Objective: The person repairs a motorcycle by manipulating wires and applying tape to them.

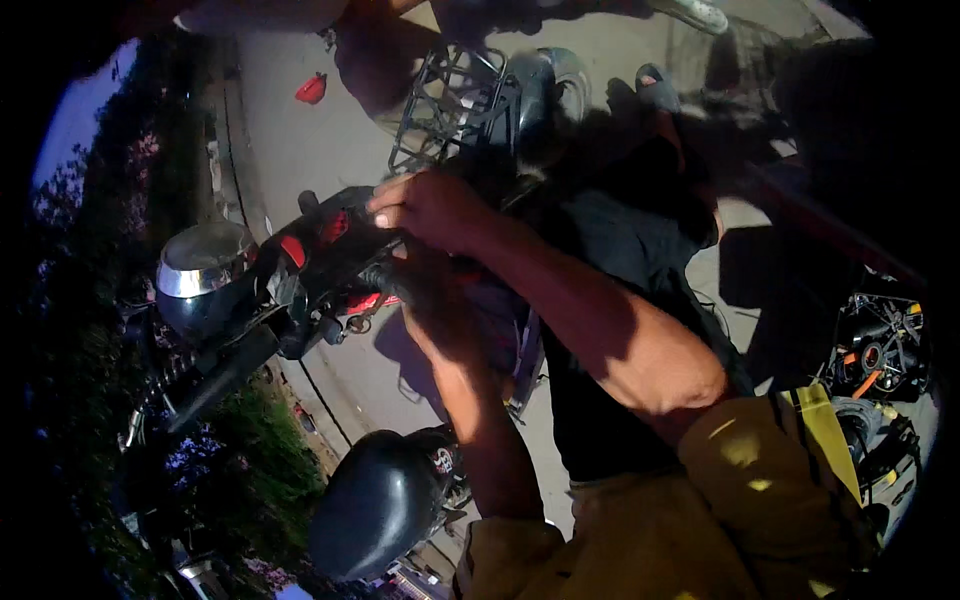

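Note:
My right hand (pixel 432 208) reaches across, its fingers pressed together at the edge of a black plastic panel (pixel 345 200) on a motorbike. Below it, my left hand (pixel 412 278) is at the panel's underside; its fingers sit in shadow against dark parts, so their grip cannot be made out. Red patches (pixel 293 250) show on the black bodywork. To the left of the panel is a round headlight (pixel 205 265) with a chrome ring. Something small and metallic, perhaps a lever or bracket (pixel 360 322), hangs under my left hand.
A black wire rack (pixel 440 110) and a wheel (pixel 552 95) stand beyond my hands. A black rounded seat (pixel 375 505) is at the lower left. A red object (pixel 311 88) lies on the pavement. Another person's sandalled foot (pixel 657 92) and a machine with orange parts (pixel 875 350) are to the right.

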`<state>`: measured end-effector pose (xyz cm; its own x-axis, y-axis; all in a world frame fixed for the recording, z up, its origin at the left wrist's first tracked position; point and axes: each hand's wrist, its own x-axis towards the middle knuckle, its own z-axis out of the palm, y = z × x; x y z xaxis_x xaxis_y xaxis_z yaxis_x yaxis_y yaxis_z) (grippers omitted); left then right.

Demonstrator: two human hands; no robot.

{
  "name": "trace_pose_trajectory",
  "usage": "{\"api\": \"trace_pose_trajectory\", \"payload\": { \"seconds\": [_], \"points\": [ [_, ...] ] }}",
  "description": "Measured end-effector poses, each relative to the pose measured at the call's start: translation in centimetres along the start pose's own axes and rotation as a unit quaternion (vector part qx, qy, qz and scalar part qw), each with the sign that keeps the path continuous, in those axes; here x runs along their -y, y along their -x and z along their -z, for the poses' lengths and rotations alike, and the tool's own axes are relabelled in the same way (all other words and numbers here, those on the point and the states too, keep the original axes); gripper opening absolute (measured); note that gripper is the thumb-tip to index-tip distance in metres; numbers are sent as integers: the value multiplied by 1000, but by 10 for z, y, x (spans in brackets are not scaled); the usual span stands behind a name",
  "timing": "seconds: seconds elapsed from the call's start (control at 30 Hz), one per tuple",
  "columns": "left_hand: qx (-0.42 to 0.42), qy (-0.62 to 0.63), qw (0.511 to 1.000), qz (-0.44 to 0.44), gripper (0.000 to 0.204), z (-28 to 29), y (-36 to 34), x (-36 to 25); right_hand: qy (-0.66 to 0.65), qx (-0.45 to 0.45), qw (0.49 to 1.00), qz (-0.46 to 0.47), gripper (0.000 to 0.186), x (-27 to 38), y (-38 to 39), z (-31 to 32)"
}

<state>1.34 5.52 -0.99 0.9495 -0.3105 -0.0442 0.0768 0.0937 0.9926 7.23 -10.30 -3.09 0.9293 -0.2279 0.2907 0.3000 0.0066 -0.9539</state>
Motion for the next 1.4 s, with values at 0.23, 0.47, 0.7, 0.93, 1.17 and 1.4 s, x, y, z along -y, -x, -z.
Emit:
{"api": "trace_pose_trajectory", "payload": {
  "seconds": [0.23,0.47,0.7,0.93,1.17,1.4],
  "points": [
    [-35,1,999,21,32,48,-55,23,-62,-19,997,38,37,-6,5,2],
    [85,-63,994,-22,36,13,-32,0,-27,-35,994,99,37,-21,4,-8],
    [41,-413,893,-173,39,27,-57,21,8,-33,989,143,38,-25,2,-12],
    [6,-428,886,-177,44,50,-67,42,-58,-22,992,108,39,-31,0,-14],
    [10,-333,932,-144,51,47,-66,46,-29,-43,993,109,39,-28,2,-20],
    [45,-380,903,-194,64,43,-58,43,24,-54,991,119,34,-18,5,-16]
  ]
}}
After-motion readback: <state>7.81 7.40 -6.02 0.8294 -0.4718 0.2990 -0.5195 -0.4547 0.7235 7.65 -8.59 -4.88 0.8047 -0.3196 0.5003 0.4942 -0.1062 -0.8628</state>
